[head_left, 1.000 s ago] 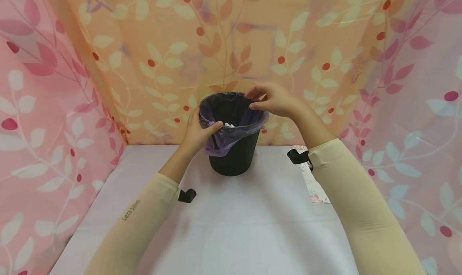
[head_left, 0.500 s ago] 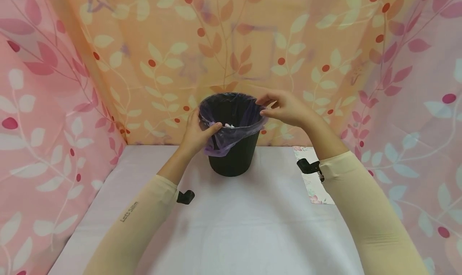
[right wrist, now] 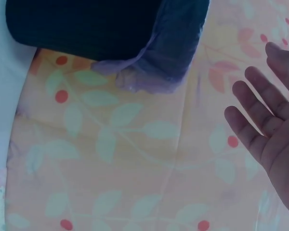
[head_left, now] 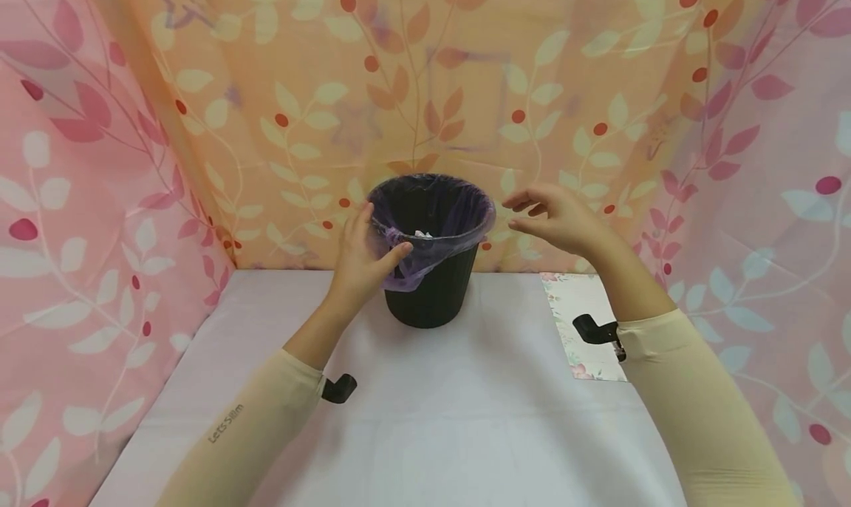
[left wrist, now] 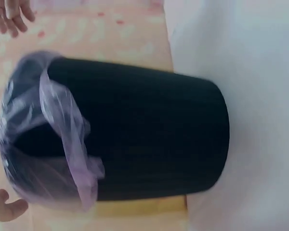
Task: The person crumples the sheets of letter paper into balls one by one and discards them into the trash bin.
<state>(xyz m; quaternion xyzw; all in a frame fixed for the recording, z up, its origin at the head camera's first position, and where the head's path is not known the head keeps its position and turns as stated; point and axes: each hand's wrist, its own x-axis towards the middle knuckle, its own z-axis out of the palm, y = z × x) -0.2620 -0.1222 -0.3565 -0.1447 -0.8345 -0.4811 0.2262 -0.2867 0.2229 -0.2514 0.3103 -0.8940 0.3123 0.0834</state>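
Observation:
A black bin (head_left: pixel 432 285) stands at the back of the white table (head_left: pixel 425 418), lined with a purple plastic bag (head_left: pixel 459 215) folded over its rim. Something white (head_left: pixel 422 233) lies inside. My left hand (head_left: pixel 362 259) rests against the bin's left side, fingers straight up along the rim and thumb touching the bag's hanging fold. In the left wrist view the bin (left wrist: pixel 149 130) and bag (left wrist: pixel 62 139) fill the frame, with my thumb (left wrist: pixel 7 209) at the rim. My right hand (head_left: pixel 552 215) hovers open to the right of the bin, clear of it; its palm (right wrist: pixel 274 134) shows bare.
Leaf-patterned curtains (head_left: pixel 133 196) close in the table on the left, back and right. A floral card (head_left: pixel 581 322) lies flat on the table's right side, partly under my right forearm. Black wrist mounts (head_left: pixel 339 387) sit on both sleeves.
My right hand let go of the bag at the far right rim and moved right and away, fingers spreading. My left hand stayed at the left rim, its fingers straightening.

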